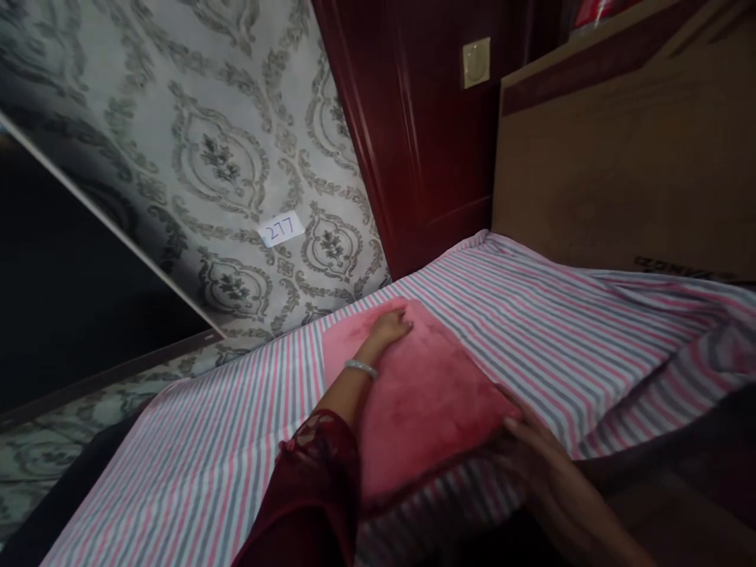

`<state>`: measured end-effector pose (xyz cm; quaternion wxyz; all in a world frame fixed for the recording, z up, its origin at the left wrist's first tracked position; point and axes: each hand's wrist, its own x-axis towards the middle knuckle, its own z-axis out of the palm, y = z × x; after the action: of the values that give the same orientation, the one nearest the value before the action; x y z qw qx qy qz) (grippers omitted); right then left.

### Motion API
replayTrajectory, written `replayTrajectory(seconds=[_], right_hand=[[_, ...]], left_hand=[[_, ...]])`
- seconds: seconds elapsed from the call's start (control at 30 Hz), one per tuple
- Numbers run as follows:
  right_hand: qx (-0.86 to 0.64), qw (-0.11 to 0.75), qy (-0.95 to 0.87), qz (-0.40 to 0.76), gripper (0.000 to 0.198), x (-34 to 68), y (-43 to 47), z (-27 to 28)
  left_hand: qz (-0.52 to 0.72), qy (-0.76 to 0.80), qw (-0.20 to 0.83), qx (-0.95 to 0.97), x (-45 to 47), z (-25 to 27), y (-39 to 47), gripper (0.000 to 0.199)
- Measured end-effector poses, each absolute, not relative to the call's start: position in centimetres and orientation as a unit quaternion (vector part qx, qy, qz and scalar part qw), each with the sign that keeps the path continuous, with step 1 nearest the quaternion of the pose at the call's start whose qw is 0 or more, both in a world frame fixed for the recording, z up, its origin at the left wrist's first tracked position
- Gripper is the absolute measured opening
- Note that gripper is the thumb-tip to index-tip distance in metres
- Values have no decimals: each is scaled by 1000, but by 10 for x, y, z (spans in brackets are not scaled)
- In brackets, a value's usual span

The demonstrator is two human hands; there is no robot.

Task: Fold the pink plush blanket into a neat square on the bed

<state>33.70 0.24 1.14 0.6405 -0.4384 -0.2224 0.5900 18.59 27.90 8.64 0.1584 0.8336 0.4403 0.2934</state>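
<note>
On the striped sheet (218,449), below the patterned wall (236,79), a folded pink cloth (431,386) lay flat, its long axis running away from the person, with the far end tipped somewhat to the left. Both hands were on it, at opposite ends. Left hand (390,327): palm down on the far part, close to the far edge, fingers loosely bent; could not tell whether they pinched any of the pile. Most of the cloth lay to the right of that wrist and nearer the body. Right hand (536,450): at the near right corner, thumb on top, fingers along the outer side, apparently closed on that corner. From this grip the cloth stretched left and away. Right hand nearer the near edge, left nearer the far one. Cardboard box (614,165) stood beyond the sheet, well apart from both hands.
</note>
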Motion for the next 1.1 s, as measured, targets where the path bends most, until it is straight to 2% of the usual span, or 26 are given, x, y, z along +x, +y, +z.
replayTrajectory(seconds=[0.1, 0.23, 0.37, 0.5, 0.73, 0.93, 1.1], right_hand=[[-470, 611, -245, 588, 87, 359, 3, 19], [-548, 562, -393, 479, 84, 372, 20, 21], [-568, 566, -489, 343, 79, 367, 37, 12], [-561, 562, -523, 310, 66, 360, 36, 12], [-573, 576, -506, 290, 57, 377, 26, 6], [-619, 546, -509, 245, 59, 388, 24, -15], [-640, 528, -531, 174, 54, 396, 26, -8]], left_hand=[[222, 508, 145, 820, 179, 93, 294, 28], [178, 578, 119, 787, 181, 104, 320, 45], [149, 589, 147, 781, 184, 100, 338, 29], [157, 564, 174, 792, 181, 104, 352, 13], [213, 536, 193, 794, 197, 109, 369, 18], [166, 562, 215, 781, 213, 75, 363, 15], [147, 555, 273, 772, 200, 81, 368, 19]])
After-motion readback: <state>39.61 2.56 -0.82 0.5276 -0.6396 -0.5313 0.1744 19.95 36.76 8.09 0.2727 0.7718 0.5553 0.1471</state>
